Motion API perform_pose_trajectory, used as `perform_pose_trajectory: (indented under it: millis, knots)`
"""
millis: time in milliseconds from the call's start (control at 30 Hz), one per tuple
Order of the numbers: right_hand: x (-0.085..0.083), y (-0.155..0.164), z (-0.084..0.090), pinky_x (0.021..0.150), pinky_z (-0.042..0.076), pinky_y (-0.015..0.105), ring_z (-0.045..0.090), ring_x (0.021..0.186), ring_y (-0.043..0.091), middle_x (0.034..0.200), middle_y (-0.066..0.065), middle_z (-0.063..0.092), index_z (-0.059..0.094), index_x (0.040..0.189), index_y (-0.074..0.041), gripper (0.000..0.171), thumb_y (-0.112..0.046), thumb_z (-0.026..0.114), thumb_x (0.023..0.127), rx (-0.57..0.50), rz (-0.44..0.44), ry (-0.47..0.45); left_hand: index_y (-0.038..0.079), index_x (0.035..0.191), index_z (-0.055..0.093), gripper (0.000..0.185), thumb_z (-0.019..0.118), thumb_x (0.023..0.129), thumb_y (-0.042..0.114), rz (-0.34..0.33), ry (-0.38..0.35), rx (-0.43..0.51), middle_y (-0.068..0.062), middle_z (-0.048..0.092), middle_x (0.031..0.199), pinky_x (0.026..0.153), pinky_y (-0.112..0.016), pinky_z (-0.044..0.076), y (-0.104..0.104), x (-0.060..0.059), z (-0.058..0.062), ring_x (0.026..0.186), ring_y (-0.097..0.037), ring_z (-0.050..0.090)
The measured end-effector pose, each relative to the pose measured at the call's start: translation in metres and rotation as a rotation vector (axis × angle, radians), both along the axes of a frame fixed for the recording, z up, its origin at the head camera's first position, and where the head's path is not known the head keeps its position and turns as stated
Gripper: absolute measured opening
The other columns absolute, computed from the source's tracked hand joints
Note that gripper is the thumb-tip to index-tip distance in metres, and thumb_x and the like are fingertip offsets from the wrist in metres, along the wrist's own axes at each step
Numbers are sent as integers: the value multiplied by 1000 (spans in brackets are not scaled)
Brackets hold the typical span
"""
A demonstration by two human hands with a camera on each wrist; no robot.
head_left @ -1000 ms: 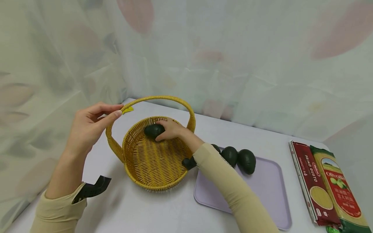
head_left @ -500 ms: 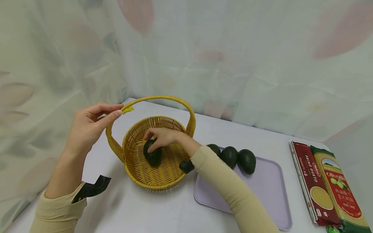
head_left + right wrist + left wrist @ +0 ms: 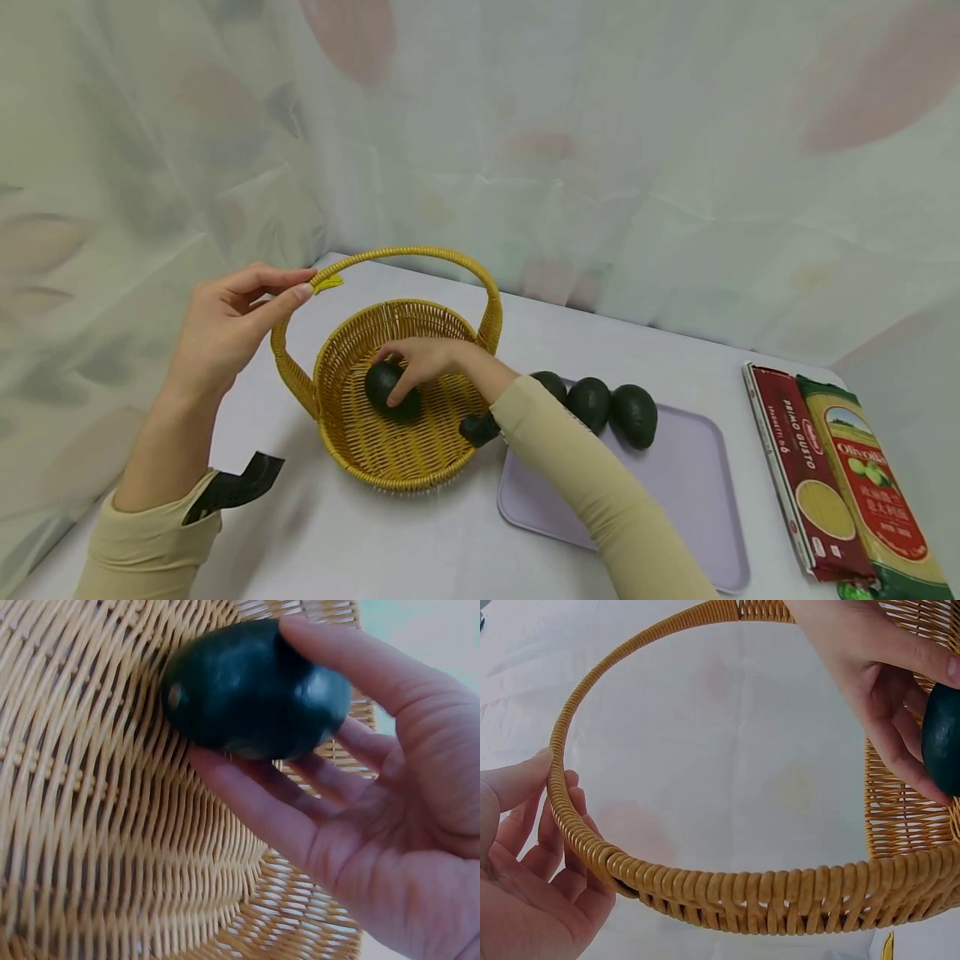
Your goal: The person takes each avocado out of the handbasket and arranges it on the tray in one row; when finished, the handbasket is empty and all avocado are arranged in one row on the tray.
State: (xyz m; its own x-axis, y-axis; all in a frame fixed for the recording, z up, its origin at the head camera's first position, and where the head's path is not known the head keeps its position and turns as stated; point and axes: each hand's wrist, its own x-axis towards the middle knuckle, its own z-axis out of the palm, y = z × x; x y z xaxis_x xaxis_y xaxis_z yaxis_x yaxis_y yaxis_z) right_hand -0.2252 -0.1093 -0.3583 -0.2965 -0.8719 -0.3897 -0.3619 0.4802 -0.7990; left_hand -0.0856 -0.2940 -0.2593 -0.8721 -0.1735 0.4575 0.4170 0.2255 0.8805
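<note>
A woven yellow basket (image 3: 352,433) with a hoop handle (image 3: 420,251) stands on the white table. My left hand (image 3: 288,290) pinches the handle on its left side, thumb on the outside (image 3: 525,780). My right hand (image 3: 408,367) reaches into the basket and holds a dark green avocado (image 3: 384,386) low against the basket floor. In the right wrist view the thumb lies over the avocado (image 3: 255,690) and the fingers (image 3: 262,802) cup it from below, against the wicker (image 3: 90,825). Three more avocados (image 3: 590,402) lie in a row on the lilac tray (image 3: 675,500).
The lilac tray sits right of the basket, my right forearm crossing its near left corner. Two pasta packets (image 3: 806,467) (image 3: 866,487) lie at the table's right edge. A pale patterned curtain (image 3: 600,167) hangs close behind and to the left.
My right hand has carried the avocado from the basket's far rim down to the middle of the basket floor. The left hand stays on the handle.
</note>
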Motion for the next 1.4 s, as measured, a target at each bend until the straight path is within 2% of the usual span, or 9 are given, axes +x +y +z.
perform_pose_trajectory:
  millis: [367,567,800,967,1200,1400]
  knots:
    - [-2,3,0,78,57,41,57,103,14,138,5,44,47,142,-17,72,-20,82,80,-14,3,18,1,101,76,17,69,87,-5,-11,-7,5,-2,74,99,77,-15,50,1,-3,0,91,-13,63]
    - [0,9,7,78,57,41,57,104,13,137,2,46,50,138,-24,67,-23,83,79,-40,-8,28,0,100,76,17,68,87,-7,-19,5,3,-2,73,99,76,-15,51,0,-4,-1,89,-13,63]
    - [8,23,17,80,56,37,54,110,14,137,2,47,50,139,-23,68,-26,82,80,-74,-9,70,-2,100,75,15,69,87,-5,-26,11,15,-4,73,98,75,-15,50,-2,-4,-1,88,-14,62]
    - [14,37,21,80,56,35,53,112,15,137,3,48,51,139,-23,67,-27,82,80,-93,-56,78,-3,101,74,15,69,87,-5,-31,14,22,-5,73,98,74,-15,50,-3,-4,-2,87,-14,61]
    - [23,59,26,81,56,43,57,107,19,137,5,45,52,137,-24,64,-20,82,80,-142,-199,-64,-9,103,71,16,68,87,-7,-46,13,33,-3,72,97,74,-15,50,-4,-4,-2,86,-13,61]
    - [27,80,27,82,56,43,60,106,19,135,4,46,54,135,-26,63,-21,82,80,-171,-283,-108,-11,105,70,18,67,87,-7,-39,7,32,-2,72,96,74,-15,50,-5,-4,-1,86,-12,61]
